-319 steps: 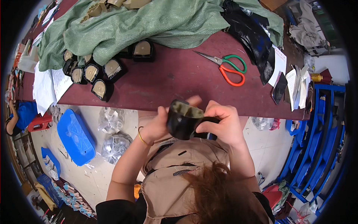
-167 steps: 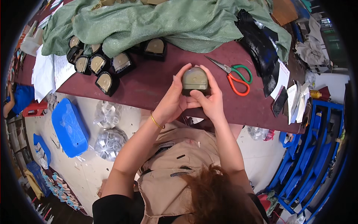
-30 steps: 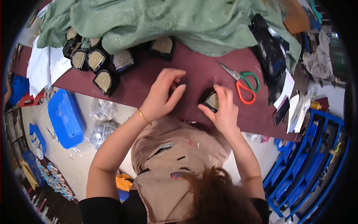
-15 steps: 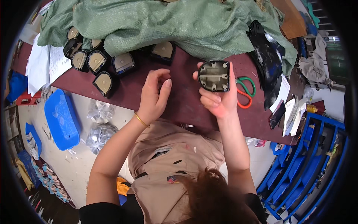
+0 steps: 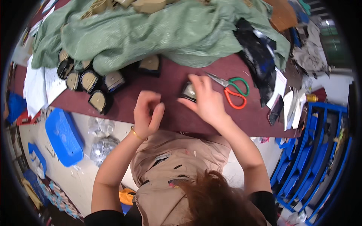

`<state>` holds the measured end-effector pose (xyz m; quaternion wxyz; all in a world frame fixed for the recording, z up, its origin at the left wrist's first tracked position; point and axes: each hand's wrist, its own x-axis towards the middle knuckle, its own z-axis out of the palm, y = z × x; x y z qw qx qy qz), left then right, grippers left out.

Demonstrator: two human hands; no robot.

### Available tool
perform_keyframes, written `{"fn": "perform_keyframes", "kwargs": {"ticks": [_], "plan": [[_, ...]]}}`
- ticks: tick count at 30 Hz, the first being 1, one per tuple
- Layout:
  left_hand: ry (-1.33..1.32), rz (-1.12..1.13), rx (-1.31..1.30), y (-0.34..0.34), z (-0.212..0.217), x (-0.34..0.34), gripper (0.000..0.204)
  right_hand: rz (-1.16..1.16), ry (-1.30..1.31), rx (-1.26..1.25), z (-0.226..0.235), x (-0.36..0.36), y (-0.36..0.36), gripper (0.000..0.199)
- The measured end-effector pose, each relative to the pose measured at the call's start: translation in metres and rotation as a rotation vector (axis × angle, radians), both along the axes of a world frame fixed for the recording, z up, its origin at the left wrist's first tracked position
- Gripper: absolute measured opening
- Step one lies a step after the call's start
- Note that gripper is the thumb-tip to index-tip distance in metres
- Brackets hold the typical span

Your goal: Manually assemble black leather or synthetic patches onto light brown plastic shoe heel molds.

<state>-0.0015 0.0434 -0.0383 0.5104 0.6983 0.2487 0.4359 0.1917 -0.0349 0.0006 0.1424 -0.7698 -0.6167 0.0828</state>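
Note:
My right hand (image 5: 205,98) is blurred by motion, its thumb and fingers around a black D-shaped shell (image 5: 189,91) at the table's middle. Most of that shell is hidden under the palm and fingers. To the left, my left hand (image 5: 148,113) is held over the table's near part with fingers half curled, the thumb apart, and nothing in it. Scissors (image 5: 235,90) with one green and one orange handle lie just right of my right hand. Several similar black shells with beige faces, among them a nearer one (image 5: 98,101), sit at the left.
A green woven sack (image 5: 151,37) stretches across the dark red table's (image 5: 173,120) back. Black sheets (image 5: 258,56) and papers (image 5: 294,109) lie at the right. On the floor are a blue basin (image 5: 64,137) and clear bags (image 5: 103,148); a blue rack (image 5: 313,158) stands right.
My right hand has turned over and moved left and down to the table with the shell, baring the scissors' blades. My left hand is lower in the view, which has shifted somewhat.

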Motion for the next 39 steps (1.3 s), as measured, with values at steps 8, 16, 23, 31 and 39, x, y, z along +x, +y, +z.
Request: {"fn": "perform_keyframes", "kwargs": {"ticks": [8, 16, 23, 31, 39], "plan": [[0.068, 0.009, 0.209, -0.007, 0.0, -0.005, 0.019, 0.176, 0.941, 0.089, 0.005, -0.017, 0.078, 0.07], [0.167, 0.009, 0.383, -0.006, 0.014, 0.003, 0.013, -0.793, -0.123, 0.637, -0.01, 0.218, -0.083, 0.018], [0.195, 0.014, 0.42, -0.007, 0.012, 0.003, 0.014, -0.572, -0.077, 0.503, -0.017, 0.217, -0.088, 0.038], [0.232, 0.016, 0.423, -0.01, 0.016, 0.004, 0.015, -0.567, 0.633, 0.732, -0.011, 0.228, -0.118, 0.011], [0.055, -0.179, -0.098, -0.045, 0.063, 0.111, 0.023, -0.379, 1.743, 0.697, 0.021, 0.067, -0.079, 0.002]]}}
